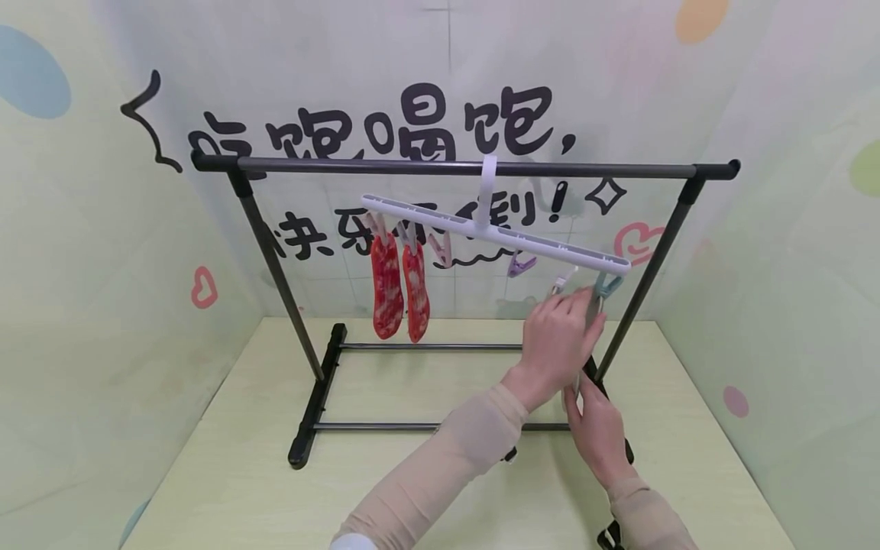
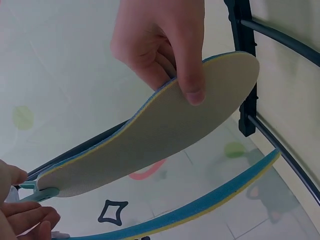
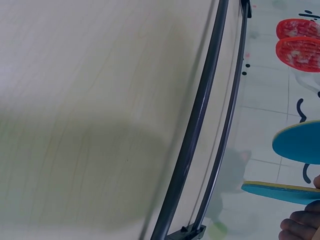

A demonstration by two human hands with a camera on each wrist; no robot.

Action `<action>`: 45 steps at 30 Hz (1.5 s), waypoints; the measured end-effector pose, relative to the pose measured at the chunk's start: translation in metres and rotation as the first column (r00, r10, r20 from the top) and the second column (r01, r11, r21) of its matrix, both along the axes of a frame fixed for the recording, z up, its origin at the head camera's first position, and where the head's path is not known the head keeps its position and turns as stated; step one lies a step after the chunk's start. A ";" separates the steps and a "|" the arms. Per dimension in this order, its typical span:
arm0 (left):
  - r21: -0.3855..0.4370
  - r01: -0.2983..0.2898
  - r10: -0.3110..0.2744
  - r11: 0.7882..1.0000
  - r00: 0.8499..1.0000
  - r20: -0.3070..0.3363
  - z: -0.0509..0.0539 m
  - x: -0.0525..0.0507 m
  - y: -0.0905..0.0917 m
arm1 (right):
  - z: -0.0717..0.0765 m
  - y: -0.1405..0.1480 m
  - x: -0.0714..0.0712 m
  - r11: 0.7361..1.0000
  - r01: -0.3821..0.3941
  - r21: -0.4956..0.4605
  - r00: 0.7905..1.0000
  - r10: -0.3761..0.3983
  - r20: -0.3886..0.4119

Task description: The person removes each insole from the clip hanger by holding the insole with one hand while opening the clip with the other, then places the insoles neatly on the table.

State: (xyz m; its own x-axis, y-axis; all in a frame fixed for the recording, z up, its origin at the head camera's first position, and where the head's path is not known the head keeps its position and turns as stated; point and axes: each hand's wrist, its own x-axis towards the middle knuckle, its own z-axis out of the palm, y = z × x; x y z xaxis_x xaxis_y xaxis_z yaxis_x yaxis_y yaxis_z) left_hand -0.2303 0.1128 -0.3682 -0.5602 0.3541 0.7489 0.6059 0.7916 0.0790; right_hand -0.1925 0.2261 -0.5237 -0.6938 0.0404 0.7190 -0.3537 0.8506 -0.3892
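My right hand point(image 1: 598, 435) pinches an insole point(image 2: 150, 135) with a beige underside and a blue-and-yellow edge, thumb on its underside. Its far end sits in a blue-green clip point(image 1: 608, 285) at the right end of a lilac hanger point(image 1: 550, 246). Around that clip my left hand point(image 1: 558, 340) curls its thumb and fingers, seeming to pinch it; finger contact is partly hidden. A second insole point(image 2: 200, 205), blue with a yellow edge, hangs beside the first from a white clip point(image 1: 564, 280).
Two red-and-white mottled, sausage-like pieces point(image 1: 387, 290) hang from clips at the hanger's left. A pink clip point(image 1: 441, 250) and a purple clip point(image 1: 521, 264) hold nothing. The hanger tilts down rightward from a black rack point(image 1: 357, 166) standing on a pale table point(image 1: 385, 489).
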 end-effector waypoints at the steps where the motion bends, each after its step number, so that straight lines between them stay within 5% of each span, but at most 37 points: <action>1: -0.001 -0.002 0.002 1.000 1.000 -0.009 0.001 -0.001 0.001 | 0.000 0.000 0.000 1.000 0.002 0.003 1.000 -0.002 -0.005; 13: -0.028 -0.022 0.022 0.999 1.000 0.006 0.010 -0.008 0.006 | 0.003 0.000 0.004 1.000 0.003 0.005 1.000 -0.003 -0.012; 31: -0.048 -0.125 0.118 0.991 0.986 -0.118 0.009 -0.018 0.010 | 0.000 -0.004 0.011 0.999 0.002 0.036 0.999 0.000 -0.041; 45: -0.037 -0.143 0.137 0.989 0.983 -0.118 0.014 -0.027 0.011 | 0.000 -0.008 0.020 0.998 -0.004 0.060 0.998 0.008 -0.064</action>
State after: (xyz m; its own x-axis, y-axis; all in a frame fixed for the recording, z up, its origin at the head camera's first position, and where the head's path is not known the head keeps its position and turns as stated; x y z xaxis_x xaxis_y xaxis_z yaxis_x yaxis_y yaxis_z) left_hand -0.2574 0.1243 -0.3546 -0.5175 0.3129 0.7964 0.4917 0.8704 -0.0224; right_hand -0.1726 0.2186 -0.5239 -0.6462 -0.0078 0.7631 -0.3816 0.8692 -0.3143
